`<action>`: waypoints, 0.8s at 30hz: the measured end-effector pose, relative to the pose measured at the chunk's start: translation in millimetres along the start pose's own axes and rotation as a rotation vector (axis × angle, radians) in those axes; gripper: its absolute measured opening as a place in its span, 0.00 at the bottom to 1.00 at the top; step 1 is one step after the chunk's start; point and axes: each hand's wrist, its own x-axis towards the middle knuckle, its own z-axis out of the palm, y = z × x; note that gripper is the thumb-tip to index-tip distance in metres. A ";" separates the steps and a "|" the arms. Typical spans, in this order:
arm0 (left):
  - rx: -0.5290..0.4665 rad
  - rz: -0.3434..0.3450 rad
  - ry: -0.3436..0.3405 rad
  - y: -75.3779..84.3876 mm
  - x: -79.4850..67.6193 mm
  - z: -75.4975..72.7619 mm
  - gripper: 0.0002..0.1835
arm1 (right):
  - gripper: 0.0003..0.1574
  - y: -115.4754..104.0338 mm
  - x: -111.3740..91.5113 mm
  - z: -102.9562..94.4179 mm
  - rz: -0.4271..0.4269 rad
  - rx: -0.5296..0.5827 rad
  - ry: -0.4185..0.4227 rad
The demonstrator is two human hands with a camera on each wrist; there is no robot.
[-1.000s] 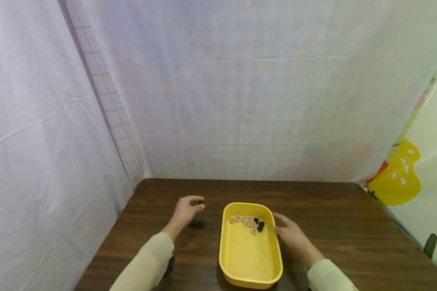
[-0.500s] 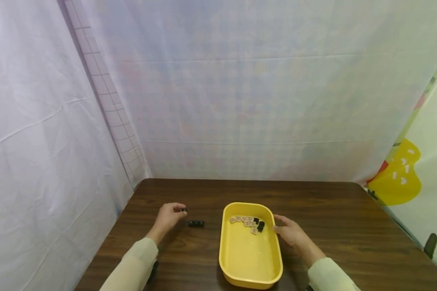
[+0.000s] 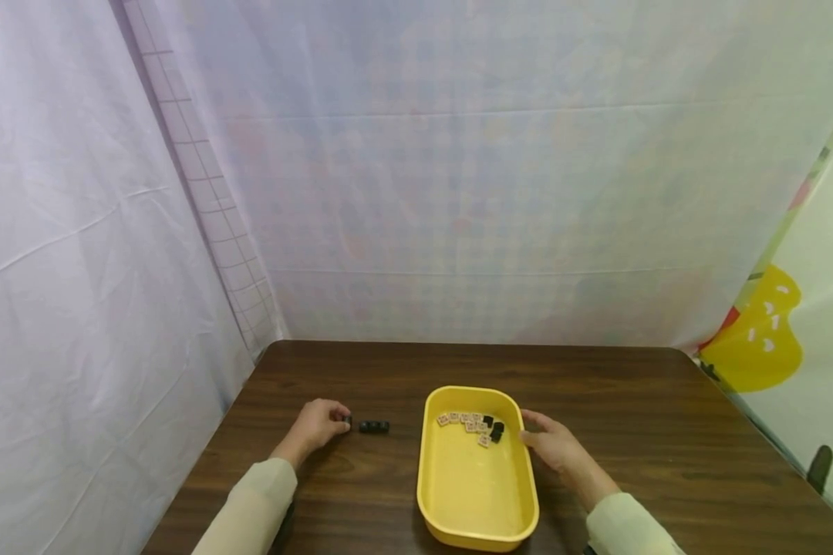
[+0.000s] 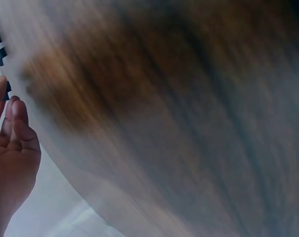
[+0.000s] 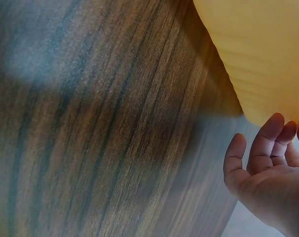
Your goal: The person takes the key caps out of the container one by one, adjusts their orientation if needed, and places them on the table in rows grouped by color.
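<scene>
**Left hand pinching small black block by a row; right hand on tray rim**

Left hand [image 3: 318, 423]: thumb and fingertips nearly together, grasping one small black block [image 3: 348, 421]; other fingers loosely bent. Block is low over or on the brown table [image 3: 618, 393], can't tell which, at the left end of a short row of black blocks [image 3: 375, 426], small gap between. Row sits left of the yellow tray [image 3: 477, 493].

Right hand [image 3: 557, 447]: grasping tray's right side near the far corner, thumb at the rim, fingers slightly bent and spread along the outer wall; one finger sticks out apart from it.

In tray, far end: pale printed tiles [image 3: 470, 425], black pieces [image 3: 497, 432] beside them.
</scene>
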 end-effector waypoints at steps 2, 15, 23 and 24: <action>-0.004 0.010 -0.004 -0.8 -0.7 2.4 0.08 | 0.32 0.6 0.2 -0.1 -0.001 -0.003 0.002; -0.005 0.056 -0.005 3.1 1.1 11.9 0.13 | 0.32 0.1 -0.9 0.1 -0.018 0.004 -0.004; 0.011 0.045 -0.017 3.4 1.0 11.8 0.11 | 0.32 0.1 -1.4 0.7 -0.018 0.016 0.001; 0.006 0.038 -0.017 3.4 0.8 11.4 0.12 | 0.32 0.4 -1.2 1.0 -0.017 0.023 0.003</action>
